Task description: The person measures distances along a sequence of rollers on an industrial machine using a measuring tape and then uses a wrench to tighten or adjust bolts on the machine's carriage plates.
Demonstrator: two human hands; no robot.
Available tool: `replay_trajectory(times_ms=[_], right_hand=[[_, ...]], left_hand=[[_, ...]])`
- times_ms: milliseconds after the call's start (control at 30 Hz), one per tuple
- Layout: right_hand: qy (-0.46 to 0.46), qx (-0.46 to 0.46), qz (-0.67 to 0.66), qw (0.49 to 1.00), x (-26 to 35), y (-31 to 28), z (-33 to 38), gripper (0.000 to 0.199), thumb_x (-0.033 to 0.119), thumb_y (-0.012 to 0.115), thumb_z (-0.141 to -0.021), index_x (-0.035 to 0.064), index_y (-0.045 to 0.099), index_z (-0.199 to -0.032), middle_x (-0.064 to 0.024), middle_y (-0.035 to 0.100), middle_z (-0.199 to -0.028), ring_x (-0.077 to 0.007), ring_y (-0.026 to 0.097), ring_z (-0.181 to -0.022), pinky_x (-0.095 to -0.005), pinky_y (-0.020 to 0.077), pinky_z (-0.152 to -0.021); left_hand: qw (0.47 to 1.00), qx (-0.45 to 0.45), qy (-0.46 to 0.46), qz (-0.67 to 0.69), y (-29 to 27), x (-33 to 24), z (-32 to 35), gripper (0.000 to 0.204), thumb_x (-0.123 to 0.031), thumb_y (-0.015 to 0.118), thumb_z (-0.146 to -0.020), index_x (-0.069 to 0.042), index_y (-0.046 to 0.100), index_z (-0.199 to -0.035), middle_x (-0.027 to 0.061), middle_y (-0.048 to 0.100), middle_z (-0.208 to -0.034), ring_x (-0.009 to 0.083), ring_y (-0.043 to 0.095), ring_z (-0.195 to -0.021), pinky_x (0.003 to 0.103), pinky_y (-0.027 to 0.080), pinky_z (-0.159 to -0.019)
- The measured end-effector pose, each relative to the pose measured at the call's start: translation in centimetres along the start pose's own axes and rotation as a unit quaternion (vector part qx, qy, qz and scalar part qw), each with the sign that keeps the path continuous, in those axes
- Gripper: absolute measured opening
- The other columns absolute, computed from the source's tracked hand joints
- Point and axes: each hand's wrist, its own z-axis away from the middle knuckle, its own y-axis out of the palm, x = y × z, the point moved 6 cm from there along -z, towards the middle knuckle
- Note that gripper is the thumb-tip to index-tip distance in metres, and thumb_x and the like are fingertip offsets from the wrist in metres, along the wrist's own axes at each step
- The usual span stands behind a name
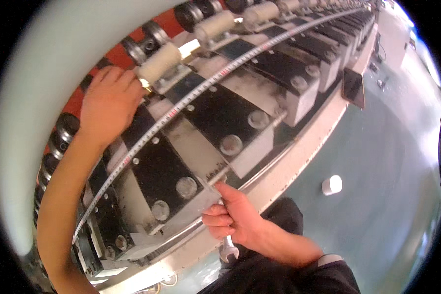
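Wrench sits in my right hand, fingers wrapped tight round it; its long handle runs up toward the grey machine block and down past my wrist; my left hand rests far up by the cream roller, fingers curled there.

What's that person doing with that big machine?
A person leans over a long machine made of a row of black and grey blocks. The right hand is closed around a metal wrench at the machine's front edge, with the wrench's open end sticking out below the fist. The left hand reaches across to the far side and rests by a cream-coloured roller. A measuring tape lies stretched along the blocks. A small white cylinder sits on the floor.
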Motion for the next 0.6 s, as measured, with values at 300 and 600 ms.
replay_trajectory(times_ms=[300, 600], right_hand=[[0.029, 0.036, 0.029, 0.999, -3.4, 0.2, 2.9, 0.058, 0.072, 0.02, -0.092, 0.0179, 0.037, -0.083, 0.0074, 0.026, -0.062, -0.0041, 0.018, -0.045, -0.0206, 0.0125, -0.037], [-0.059, 0.071, 0.026, 0.995, -3.1, 0.3, 1.7, 0.056, 0.069, 0.023, -0.094, 0.0163, 0.039, -0.086, 0.0065, 0.03, -0.064, -0.0051, 0.021, -0.047, -0.021, 0.0154, -0.041]], left_hand=[[0.996, 0.037, 0.008, -0.083, 0.4, -0.5, 0.0, 0.019, -0.022, 0.056, -0.09, -0.005, 0.061, -0.097, 0.0106, 0.059, -0.1, 0.0296, 0.055, -0.1, 0.042, 0.042, -0.094], [0.992, 0.017, 0.047, -0.118, 0.7, -0.3, 0.2, 0.019, -0.023, 0.053, -0.093, -0.007, 0.06, -0.102, 0.0087, 0.06, -0.105, 0.0289, 0.056, -0.101, 0.041, 0.044, -0.091]])
